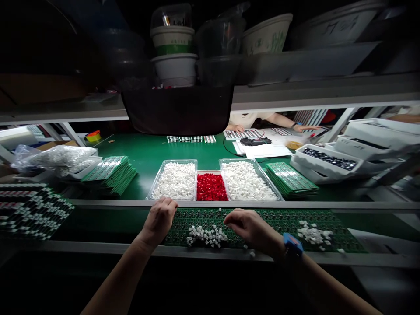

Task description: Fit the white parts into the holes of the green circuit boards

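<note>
A long green circuit board (pixel 275 218) lies along the rail in front of me, with a heap of small white caps (pixel 208 236) on its left part and another heap of white caps (pixel 314 233) on its right part. My left hand (pixel 160 218) is over the board's left end, its fingers curled together; what they may hold is hidden. Above the middle of the board, just right of the nearer heap, my right hand (pixel 246 224) has thumb and fingers drawn into a pinch. Anything between those fingertips is too small to make out. A blue watch (pixel 292 243) is on my right wrist.
Beyond the rail stand two clear trays of white caps (pixel 175 179) (pixel 247 179), with red caps (pixel 211 187) between them. Stacks of green boards (pixel 110 173) (pixel 292 178) flank these. White bins (pixel 328 162) pile up at right. A co-worker's hands (pixel 236 128) show across the table; a shelf (pixel 278 94) hangs overhead.
</note>
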`<state>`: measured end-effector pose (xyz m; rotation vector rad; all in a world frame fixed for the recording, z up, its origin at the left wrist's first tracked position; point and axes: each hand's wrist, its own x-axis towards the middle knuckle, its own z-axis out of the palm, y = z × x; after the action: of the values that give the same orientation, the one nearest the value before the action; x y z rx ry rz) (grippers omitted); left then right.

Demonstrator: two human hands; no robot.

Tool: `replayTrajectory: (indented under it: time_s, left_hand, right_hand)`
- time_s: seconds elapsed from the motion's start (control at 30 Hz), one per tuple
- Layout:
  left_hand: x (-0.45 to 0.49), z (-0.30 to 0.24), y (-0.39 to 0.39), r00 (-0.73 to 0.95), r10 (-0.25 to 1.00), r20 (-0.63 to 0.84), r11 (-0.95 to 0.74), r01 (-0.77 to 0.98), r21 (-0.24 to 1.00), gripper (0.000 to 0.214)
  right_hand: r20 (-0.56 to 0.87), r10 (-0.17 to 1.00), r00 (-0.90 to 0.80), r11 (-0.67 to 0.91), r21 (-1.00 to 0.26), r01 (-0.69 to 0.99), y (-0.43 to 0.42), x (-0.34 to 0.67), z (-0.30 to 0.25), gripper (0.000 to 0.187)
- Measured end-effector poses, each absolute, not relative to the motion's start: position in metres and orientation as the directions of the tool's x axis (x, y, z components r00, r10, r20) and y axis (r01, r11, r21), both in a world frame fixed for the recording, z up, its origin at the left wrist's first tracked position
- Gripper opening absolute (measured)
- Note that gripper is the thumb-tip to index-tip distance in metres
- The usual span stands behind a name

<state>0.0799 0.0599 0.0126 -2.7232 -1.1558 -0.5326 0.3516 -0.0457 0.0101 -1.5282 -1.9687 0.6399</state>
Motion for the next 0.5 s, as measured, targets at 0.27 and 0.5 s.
replayTrajectory:
  time_s: [0.27,0.5]
  left_hand:
    - [0.0743,0.0151,0.0689,0.675,0.663,0.324,-0.727,0.683,0.066,0.017]
    - [0.0763,0.0147,0.0607,0.656,0.652,0.381,-0.740,0.659,0.133,0.018]
  right_hand:
    - [0.121,0.981,-0.153,0.195,-0.650,0.734,-0.0415,0.3470,0.0126,0.016]
    - [0.143,0.982,-0.126,0.190,-0.684,0.704,-0.0394,0.3474,0.0033,0.021]
